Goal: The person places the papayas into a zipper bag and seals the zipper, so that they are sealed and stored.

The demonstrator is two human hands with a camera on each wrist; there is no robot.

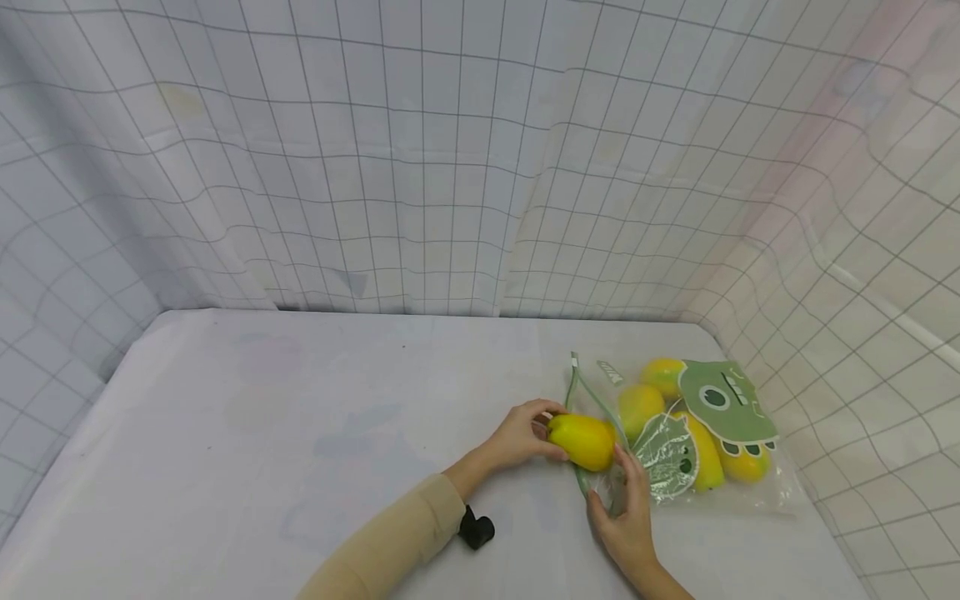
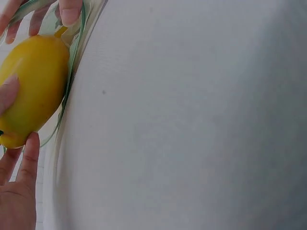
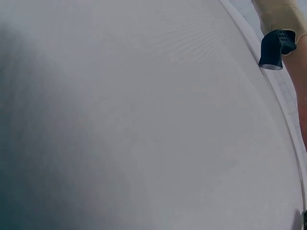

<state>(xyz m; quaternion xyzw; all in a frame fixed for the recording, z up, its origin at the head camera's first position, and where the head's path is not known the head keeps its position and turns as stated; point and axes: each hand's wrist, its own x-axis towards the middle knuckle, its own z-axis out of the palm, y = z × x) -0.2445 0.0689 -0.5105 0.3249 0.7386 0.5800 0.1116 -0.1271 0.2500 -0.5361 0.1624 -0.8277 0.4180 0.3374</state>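
In the head view my left hand (image 1: 522, 433) holds a yellow mango (image 1: 583, 442), thumb and fingers around its left end. The mango lies at the mouth of a clear zip bag (image 1: 783, 487) with green edging and a green dinosaur print. My right hand (image 1: 628, 517) grips the bag at its near edge, thumb and fingers spread about the opening. The left wrist view shows the mango (image 2: 36, 88) close up, stem towards the right hand's fingers (image 2: 70, 12), with the left hand's fingers (image 2: 29, 158) at its lower end. The right wrist view shows neither mango nor bag.
Several more yellow mangoes (image 1: 640, 408) lie inside the bag. A white cloth covers the table (image 1: 300, 433). White grid-patterned curtains (image 1: 450, 167) hang behind and at both sides. A dark wrist camera (image 3: 272, 50) sits at the left sleeve.
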